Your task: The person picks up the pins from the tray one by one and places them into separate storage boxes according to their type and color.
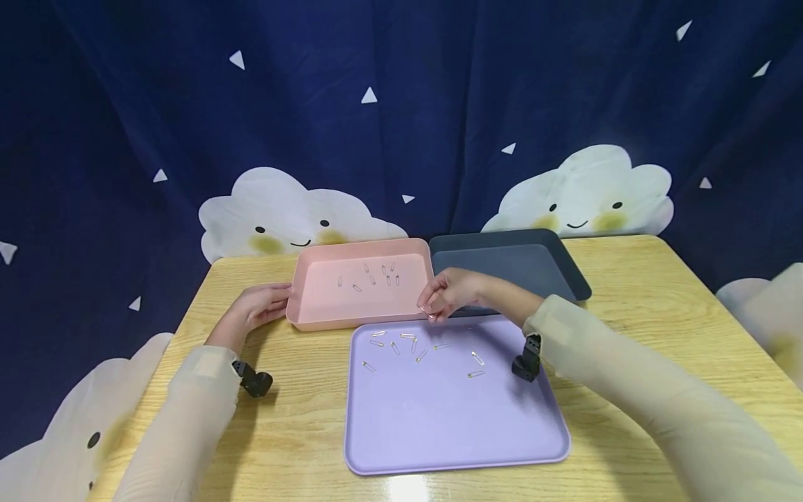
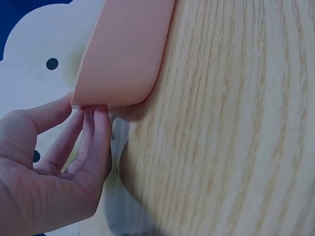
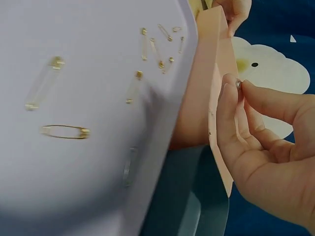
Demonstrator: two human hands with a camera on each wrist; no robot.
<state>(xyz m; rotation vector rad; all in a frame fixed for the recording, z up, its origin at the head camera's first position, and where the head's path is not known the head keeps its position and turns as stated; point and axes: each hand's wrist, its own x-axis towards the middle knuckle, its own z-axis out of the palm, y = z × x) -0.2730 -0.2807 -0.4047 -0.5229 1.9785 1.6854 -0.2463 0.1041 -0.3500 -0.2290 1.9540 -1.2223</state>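
My left hand (image 1: 266, 305) grips the left end of a pink tray (image 1: 301, 296), thumb at the rim and fingers against the outer wall in the left wrist view. My right hand (image 1: 453, 293) is over the pink tray's near right corner, pinching a small silver safety pin (image 3: 239, 84) between thumb and fingertips; most of the pin is hidden. Several silver safety pins (image 1: 372, 280) lie spread inside the pink tray. Gold safety pins (image 3: 65, 132) are scattered on a lilac tray (image 1: 439, 425) nearer to me, with a silver pin (image 3: 129, 167) by its edge.
A dark blue-grey tray (image 1: 567, 268) stands to the right of the pink one, partly behind my right hand and forearm. All three trays sit on a wooden table (image 1: 295, 418). Behind it hangs a navy curtain (image 1: 414, 125) with clouds and white triangles.
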